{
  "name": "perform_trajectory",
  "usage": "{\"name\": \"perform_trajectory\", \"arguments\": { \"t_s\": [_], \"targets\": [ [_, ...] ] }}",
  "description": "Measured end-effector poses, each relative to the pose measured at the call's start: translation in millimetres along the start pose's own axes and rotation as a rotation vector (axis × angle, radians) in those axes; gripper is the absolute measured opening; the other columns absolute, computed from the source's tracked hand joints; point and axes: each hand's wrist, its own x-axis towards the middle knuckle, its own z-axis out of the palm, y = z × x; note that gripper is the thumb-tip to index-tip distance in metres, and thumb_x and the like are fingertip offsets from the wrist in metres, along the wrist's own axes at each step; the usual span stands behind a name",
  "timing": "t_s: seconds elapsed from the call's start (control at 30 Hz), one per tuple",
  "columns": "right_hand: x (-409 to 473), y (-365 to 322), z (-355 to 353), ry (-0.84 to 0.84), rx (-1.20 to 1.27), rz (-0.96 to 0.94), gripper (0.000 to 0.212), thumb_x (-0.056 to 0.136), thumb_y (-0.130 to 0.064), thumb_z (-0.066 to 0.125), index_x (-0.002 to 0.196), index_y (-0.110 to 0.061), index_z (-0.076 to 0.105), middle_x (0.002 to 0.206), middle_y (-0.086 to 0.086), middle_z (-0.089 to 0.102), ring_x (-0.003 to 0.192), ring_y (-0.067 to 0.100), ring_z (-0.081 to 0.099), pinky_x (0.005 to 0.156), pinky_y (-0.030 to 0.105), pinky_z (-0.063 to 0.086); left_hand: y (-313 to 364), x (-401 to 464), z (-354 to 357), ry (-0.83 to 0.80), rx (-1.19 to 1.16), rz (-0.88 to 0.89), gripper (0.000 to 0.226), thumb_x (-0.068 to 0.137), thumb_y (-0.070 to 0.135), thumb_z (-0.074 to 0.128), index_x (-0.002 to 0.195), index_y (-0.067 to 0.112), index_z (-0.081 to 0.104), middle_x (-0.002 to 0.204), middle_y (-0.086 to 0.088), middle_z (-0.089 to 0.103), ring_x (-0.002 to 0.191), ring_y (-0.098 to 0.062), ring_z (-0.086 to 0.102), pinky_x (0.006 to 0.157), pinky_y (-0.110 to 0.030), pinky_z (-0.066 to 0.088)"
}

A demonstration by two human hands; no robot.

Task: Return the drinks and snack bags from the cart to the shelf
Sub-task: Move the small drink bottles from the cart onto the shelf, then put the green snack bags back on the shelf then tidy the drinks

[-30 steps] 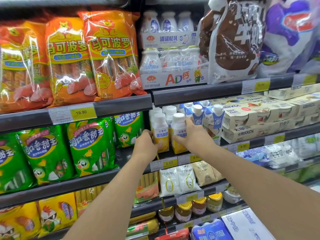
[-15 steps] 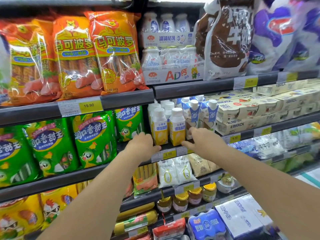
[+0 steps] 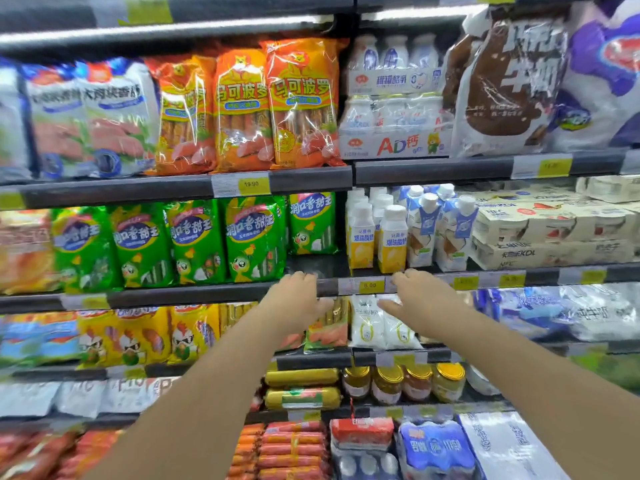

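Note:
Two small white-capped drink bottles with yellow labels [image 3: 392,239] stand upright side by side at the front of the middle shelf [image 3: 540,275], the left one [image 3: 361,237] next to the green bags. My left hand [image 3: 294,301] and my right hand [image 3: 420,297] hover just below and in front of the shelf edge, apart from the bottles. Both hands hold nothing, their fingers relaxed. No cart is in view.
Green snack bags [image 3: 197,240] fill the shelf left of the bottles, orange sausage bags [image 3: 301,105] the shelf above. Blue-white cartons [image 3: 424,226] and cream boxes [image 3: 554,233] stand right of the bottles. Jars [image 3: 419,382], pouches and sausage packs fill the lower shelves.
Both hands have let go of the two yellow-label bottles and drawn back downward from the shelf. The bottles stay standing. The camera has shifted left.

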Motion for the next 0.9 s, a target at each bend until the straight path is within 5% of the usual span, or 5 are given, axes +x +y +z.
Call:
{"name": "perform_trajectory", "arguments": {
  "t_s": [0.3,0.47,0.53,0.67,0.9],
  "targets": [
    [-39,-105,60,-0.179,0.085,-0.347,0.049,0.094,-0.056,0.046,0.121,-0.016,0.054,0.116,0.007,0.059,0.107,0.028,0.058,0.085,0.04,0.051,-68,-157,52,-0.134,-0.083,-0.373,0.05,0.092,0.055,0.054,0.108,0.007,0.056,0.11,-0.014,0.058,0.097,-0.032,0.058,0.079,-0.043,0.048],
    [-68,-202,84,-0.243,0.051,-0.548,0.039,0.094,-0.055,0.049,0.098,-0.016,0.05,0.092,0.004,0.055,0.085,0.027,0.052,0.069,0.035,0.043,-138,-273,80,-0.178,-0.107,-0.62,0.06,0.094,0.056,0.049,0.125,0.004,0.052,0.13,-0.016,0.054,0.112,-0.033,0.055,0.089,-0.04,0.047],
    [-77,-248,95,-0.248,0.042,-0.64,0.041,0.092,-0.057,0.05,0.1,-0.016,0.054,0.101,0.006,0.06,0.095,0.028,0.059,0.072,0.036,0.046,-166,-317,88,-0.185,-0.143,-0.721,0.06,0.095,0.055,0.049,0.124,0.003,0.052,0.12,-0.015,0.057,0.106,-0.033,0.057,0.085,-0.039,0.047],
    [-106,-361,111,-0.279,0.045,-0.812,0.05,0.09,-0.059,0.052,0.115,-0.015,0.057,0.116,0.008,0.062,0.111,0.029,0.06,0.087,0.04,0.052,-221,-408,102,-0.184,-0.188,-0.865,0.041,0.094,0.053,0.051,0.085,0.013,0.051,0.087,-0.008,0.054,0.077,-0.026,0.051,0.07,-0.04,0.048],
    [-175,-559,148,-0.404,0.021,-1.093,0.046,0.095,-0.054,0.046,0.117,-0.014,0.051,0.116,0.008,0.056,0.111,0.028,0.054,0.088,0.04,0.049,-326,-557,141,-0.209,-0.266,-1.178,0.052,0.093,0.054,0.049,0.117,0.008,0.055,0.12,-0.016,0.057,0.108,-0.034,0.058,0.089,-0.042,0.049]
  ]
}}
